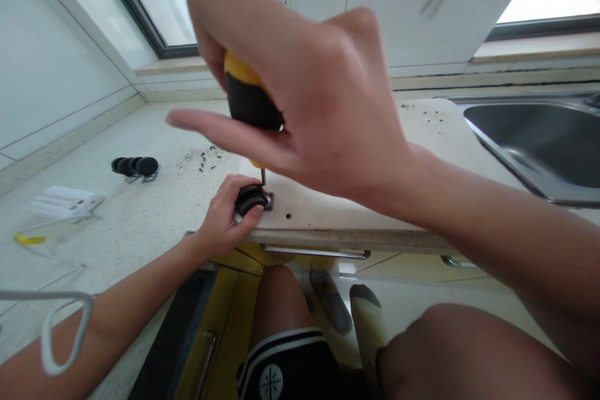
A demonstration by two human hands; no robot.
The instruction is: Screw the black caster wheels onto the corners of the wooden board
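Close to the camera, my right hand (323,100) is wrapped round the yellow and black handle of a screwdriver (253,100), its thumb stretched out to the left. The thin metal shaft points down at the metal plate of a black caster wheel (252,199); whether the tip sits in a screw I cannot tell. My left hand (229,209) grips the caster against the corner of a white board (328,212), fingers behind it and thumb in front. A dark hole shows in the board just right of the plate.
Several black casters (135,166) stand in a row on the counter (154,206), left of scattered small screws (206,158). A white power strip (65,201) and cable lie further left. At right is a steel sink (539,137). Drawer handles (319,253) run below the board's edge.
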